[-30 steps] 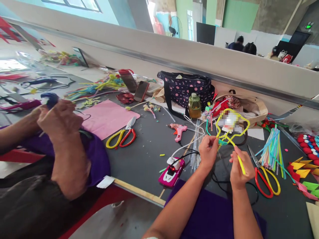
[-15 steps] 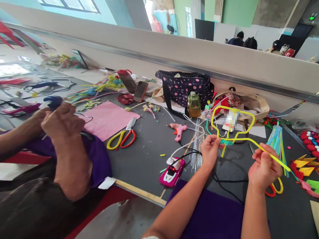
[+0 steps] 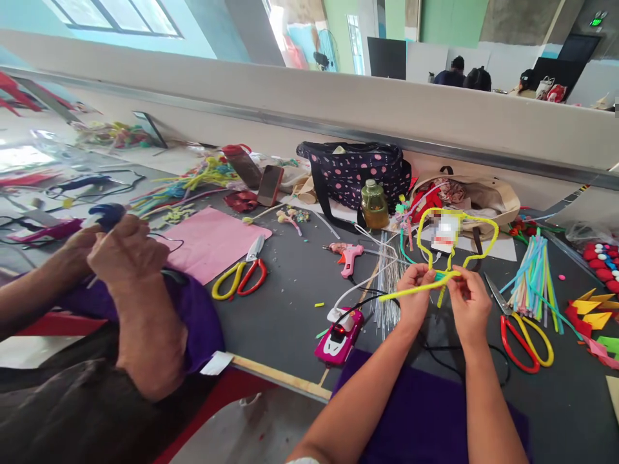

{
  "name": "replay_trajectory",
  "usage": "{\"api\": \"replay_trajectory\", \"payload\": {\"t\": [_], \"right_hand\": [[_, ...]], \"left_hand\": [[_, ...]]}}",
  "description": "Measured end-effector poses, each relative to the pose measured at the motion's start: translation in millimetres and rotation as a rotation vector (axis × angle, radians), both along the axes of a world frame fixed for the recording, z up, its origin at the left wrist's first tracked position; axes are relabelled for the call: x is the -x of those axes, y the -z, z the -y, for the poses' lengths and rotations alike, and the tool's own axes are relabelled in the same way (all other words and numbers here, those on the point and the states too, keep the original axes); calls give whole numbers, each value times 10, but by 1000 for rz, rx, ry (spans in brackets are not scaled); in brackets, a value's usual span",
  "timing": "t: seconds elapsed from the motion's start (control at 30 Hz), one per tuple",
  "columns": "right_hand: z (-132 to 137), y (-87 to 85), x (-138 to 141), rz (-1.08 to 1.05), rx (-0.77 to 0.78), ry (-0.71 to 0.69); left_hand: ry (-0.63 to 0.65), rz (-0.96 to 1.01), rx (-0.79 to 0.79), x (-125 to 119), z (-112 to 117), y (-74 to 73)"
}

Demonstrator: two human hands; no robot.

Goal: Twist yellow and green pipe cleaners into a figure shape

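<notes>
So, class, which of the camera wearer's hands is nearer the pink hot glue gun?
Left. The left hand is just right of the pink hot glue gun and slightly lower in view; the right hand is farther right.

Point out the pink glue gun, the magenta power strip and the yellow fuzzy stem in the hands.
Pink glue gun (image 3: 351, 251): head view, on its body.
Magenta power strip (image 3: 333, 348): head view, on its white face.
Yellow fuzzy stem (image 3: 409, 292): head view, on its straight length.
</notes>
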State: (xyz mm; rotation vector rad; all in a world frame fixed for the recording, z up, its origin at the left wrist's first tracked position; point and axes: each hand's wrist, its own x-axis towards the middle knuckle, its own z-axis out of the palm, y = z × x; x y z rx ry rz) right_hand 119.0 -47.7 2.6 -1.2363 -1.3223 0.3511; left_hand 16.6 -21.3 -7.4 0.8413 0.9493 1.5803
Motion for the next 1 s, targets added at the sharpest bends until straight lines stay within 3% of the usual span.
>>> {"api": "replay_trajectory", "payload": {"t": [0.23,0.47,0.7,1.0], "right_hand": [[2,24,-10,-10,50,80],[-34,36,-45,-34,78,-46],[-11,7,-45,23,13,-16],[18,1,-9,91,-5,45]], "left_hand": [[91,53,26,10,39,-61],[171,87,22,51,14,-69],[281,142,56,57,7,-77],[271,79,40,59,4,-76]]}}
